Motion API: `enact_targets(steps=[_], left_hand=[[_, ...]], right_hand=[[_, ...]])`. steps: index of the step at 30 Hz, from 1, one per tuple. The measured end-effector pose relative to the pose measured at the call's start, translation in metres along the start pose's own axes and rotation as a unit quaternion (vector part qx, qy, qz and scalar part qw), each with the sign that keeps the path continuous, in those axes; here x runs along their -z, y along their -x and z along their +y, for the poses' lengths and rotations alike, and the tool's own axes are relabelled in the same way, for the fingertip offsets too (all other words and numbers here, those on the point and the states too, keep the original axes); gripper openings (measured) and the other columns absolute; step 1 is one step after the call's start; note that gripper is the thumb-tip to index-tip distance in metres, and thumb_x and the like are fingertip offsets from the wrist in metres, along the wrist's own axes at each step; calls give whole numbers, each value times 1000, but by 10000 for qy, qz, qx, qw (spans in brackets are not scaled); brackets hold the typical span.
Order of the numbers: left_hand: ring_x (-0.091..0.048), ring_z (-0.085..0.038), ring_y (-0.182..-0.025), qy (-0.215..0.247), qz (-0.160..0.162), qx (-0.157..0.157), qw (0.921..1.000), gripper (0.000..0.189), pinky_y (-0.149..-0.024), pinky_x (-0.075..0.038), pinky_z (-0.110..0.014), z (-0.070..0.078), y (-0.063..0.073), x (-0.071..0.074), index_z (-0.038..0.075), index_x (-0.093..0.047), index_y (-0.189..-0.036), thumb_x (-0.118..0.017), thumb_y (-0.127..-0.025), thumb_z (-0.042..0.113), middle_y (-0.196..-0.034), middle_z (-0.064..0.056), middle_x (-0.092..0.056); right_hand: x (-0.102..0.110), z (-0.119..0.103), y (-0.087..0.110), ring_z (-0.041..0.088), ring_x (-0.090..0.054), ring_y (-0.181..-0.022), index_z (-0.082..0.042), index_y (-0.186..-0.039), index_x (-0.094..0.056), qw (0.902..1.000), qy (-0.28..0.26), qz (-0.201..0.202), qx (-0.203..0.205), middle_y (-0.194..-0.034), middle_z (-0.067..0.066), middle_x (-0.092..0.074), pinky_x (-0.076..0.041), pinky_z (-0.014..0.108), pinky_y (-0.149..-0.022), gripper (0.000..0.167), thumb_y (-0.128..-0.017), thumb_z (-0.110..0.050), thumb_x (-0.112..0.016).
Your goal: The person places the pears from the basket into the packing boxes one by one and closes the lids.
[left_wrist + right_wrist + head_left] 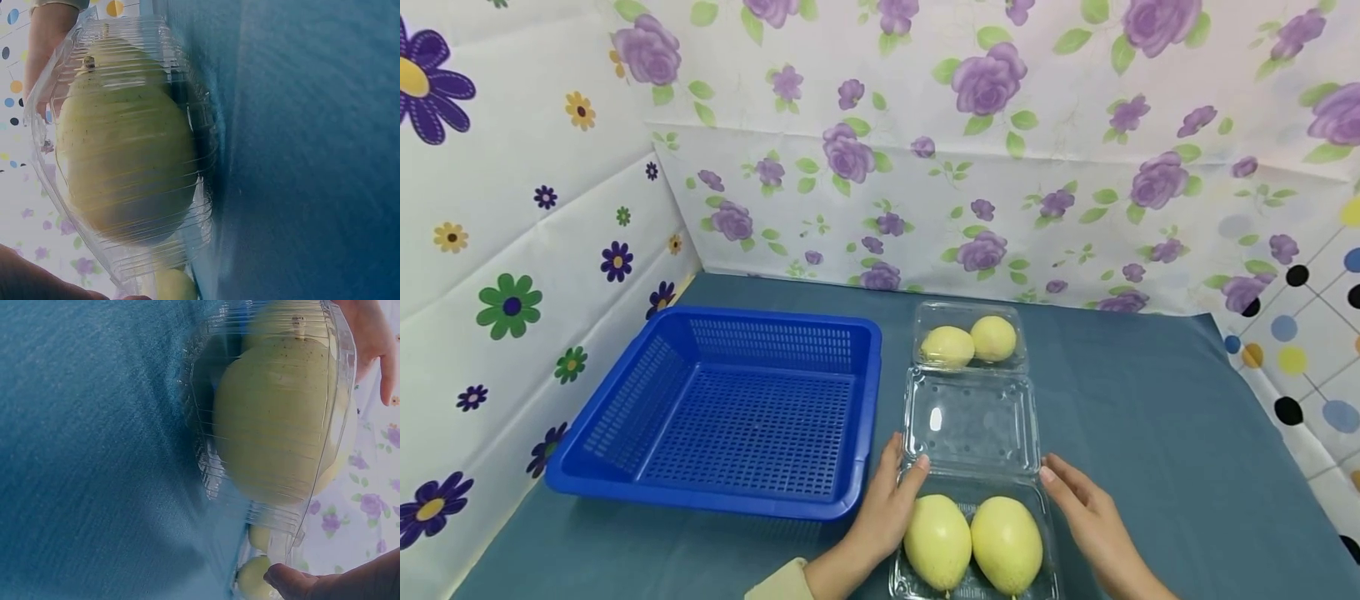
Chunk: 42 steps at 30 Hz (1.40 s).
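Note:
A clear plastic clamshell box (1051,575) lies unfolded in front of me, with two pale yellow melons (937,542) side by side in its base. Its lid (970,421) is folded back flat, away from me. My left hand (880,508) is at the left side of the box, fingers extended, thumb over the rim by the hinge. On the other side, my right hand (1093,521) has its fingertips at the corner where lid and base meet. The right wrist view shows the right fingertips (281,575) touching that corner. Through the ribbed wall, a melon (125,150) fills the left wrist view.
A blue perforated plastic basket (868,400) stands to the left, with nothing in it. Behind the lid, a second clear box (973,312) contains two yellow melons (947,346). Blue-grey cloth (1165,417) covers the table; flowered sheets (880,167) hang behind and at the left.

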<state>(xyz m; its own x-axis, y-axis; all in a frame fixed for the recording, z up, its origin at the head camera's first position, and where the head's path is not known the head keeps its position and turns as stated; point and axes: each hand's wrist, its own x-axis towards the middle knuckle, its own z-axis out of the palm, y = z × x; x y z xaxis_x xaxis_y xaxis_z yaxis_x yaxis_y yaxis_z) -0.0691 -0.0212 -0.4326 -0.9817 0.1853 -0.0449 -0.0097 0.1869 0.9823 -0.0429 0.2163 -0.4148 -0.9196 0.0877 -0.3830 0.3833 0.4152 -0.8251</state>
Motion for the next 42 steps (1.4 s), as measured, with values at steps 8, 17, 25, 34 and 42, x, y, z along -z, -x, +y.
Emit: enact_targets(steps=[8, 17, 25, 34, 42], left_hand=[[-20, -46, -139, 99, -143, -22, 9998, 70, -112, -18, -59, 6, -11, -2, -11, -14, -147, -40, -101, 35, -151, -33, -19], [-20, -47, -139, 237, -241, 6, 9994, 68, -112, -18, -58, 12, -19, 0, -13, -11, -146, -35, -103, 34, -151, -34, -15], [-19, -46, -140, 241, -205, -140, 9994, 67, -113, -16, -58, 20, -25, 0, -10, -9, -148, -32, -103, 35, -153, -31, -12], [-18, -46, -140, 252, -197, -185, 9993, 67, -112, -18, -59, 25, -31, -1, -6, -8, -150, -32, -103, 37, -155, -27, -11], [-13, -43, -143, 422, -162, -134, 9989, 68, -113, -15, -60, 25, -33, -2, 0, -2, -152, -31, -103, 39, -157, -23, -8]], right_hand=[[4, 1, -4, 44, -23, -139, 2, -150, -17, 9997, -107, 155, 131, -153, 24, -25, -26, 63, -107, 76, -99, -51, -36], [6, -1, -10, 44, -26, -138, 1, -150, -17, 9994, -88, 257, 196, -152, 24, -26, -28, 61, -107, 75, -99, -51, -37], [8, -9, -16, 41, -26, -139, 1, -150, -18, 9974, -235, 469, 497, -152, 23, -27, -26, 59, -109, 74, -99, -48, -40], [9, -10, -24, 41, -24, -139, 1, -150, -17, 9948, -411, 532, 761, -151, 24, -27, -26, 59, -109, 68, -102, -42, -38], [6, -7, -29, 33, -37, -133, 0, -150, -17, 9913, -458, 689, 1020, -149, 22, -33, -44, 27, -99, 63, -103, -37, -35]])
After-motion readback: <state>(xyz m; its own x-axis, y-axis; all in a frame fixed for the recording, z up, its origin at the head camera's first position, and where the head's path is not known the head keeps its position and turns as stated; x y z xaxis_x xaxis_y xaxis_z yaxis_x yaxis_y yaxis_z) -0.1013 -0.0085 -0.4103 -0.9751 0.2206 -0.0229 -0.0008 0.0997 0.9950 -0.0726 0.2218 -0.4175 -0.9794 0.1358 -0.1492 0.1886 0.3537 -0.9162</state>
